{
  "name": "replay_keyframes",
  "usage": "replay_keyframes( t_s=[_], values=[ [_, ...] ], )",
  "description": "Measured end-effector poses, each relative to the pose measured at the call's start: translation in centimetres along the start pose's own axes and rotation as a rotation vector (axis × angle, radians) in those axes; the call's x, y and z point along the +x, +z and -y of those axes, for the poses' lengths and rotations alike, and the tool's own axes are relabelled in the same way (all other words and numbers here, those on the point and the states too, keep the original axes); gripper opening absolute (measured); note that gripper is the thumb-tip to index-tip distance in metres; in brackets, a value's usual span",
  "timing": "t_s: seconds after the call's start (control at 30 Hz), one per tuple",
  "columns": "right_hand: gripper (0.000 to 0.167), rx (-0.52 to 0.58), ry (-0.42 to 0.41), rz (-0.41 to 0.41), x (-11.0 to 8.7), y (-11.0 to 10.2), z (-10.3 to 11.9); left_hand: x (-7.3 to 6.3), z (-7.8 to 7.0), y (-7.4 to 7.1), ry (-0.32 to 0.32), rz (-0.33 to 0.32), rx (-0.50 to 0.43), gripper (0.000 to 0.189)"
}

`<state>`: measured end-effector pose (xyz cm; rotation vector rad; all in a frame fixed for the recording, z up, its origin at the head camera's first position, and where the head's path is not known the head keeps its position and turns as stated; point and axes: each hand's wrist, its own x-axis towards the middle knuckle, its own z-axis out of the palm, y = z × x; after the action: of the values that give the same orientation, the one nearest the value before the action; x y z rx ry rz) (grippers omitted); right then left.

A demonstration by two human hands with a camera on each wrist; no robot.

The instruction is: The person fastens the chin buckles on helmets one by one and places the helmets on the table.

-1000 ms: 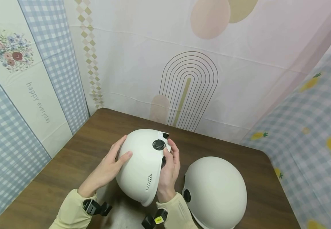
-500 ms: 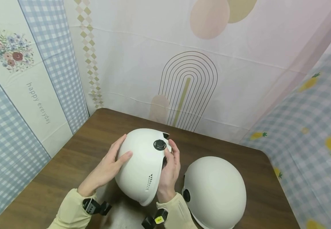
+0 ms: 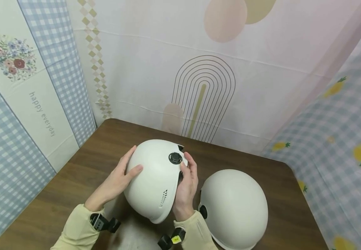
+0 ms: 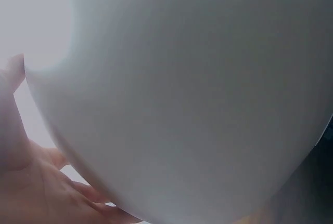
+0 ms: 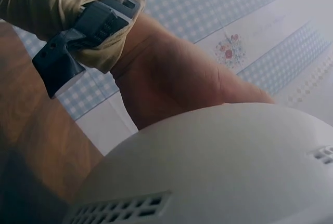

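A white helmet (image 3: 149,173) is held tilted over the table, between both hands. It has a round black fitting (image 3: 175,158) on its side and a slotted vent (image 3: 163,198) near its lower rim. The left hand (image 3: 118,184) grips the rounded shell from the left, thumb over the near face and fingers spread on the far side. On the right, the right hand (image 3: 186,184) grips the rim, its thumb just below the black fitting; some of its fingers are hidden. The pale helmet shell (image 4: 182,99) fills most of the left wrist view.
A second white helmet (image 3: 235,206) stands dome up on the brown wooden table (image 3: 90,166), close to the right forearm. Patterned cloth (image 3: 143,69) hangs behind the table and along both sides. Black wrist devices (image 3: 100,222) sit at both cuffs.
The held helmet has shifted very slightly, its black fitting a little farther right. Both hands keep the same hold. The head view has moved slightly.
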<state>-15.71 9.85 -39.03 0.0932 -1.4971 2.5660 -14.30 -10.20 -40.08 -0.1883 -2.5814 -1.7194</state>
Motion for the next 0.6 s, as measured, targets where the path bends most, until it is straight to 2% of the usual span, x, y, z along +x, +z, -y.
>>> replay_keyframes(
  t_s=[0.6],
  values=[
    [0.034,0.003,0.037,-0.014,0.3,-1.1,0.2,0.4,0.0,0.5,-0.001,0.028,-0.003,0.074]
  ],
)
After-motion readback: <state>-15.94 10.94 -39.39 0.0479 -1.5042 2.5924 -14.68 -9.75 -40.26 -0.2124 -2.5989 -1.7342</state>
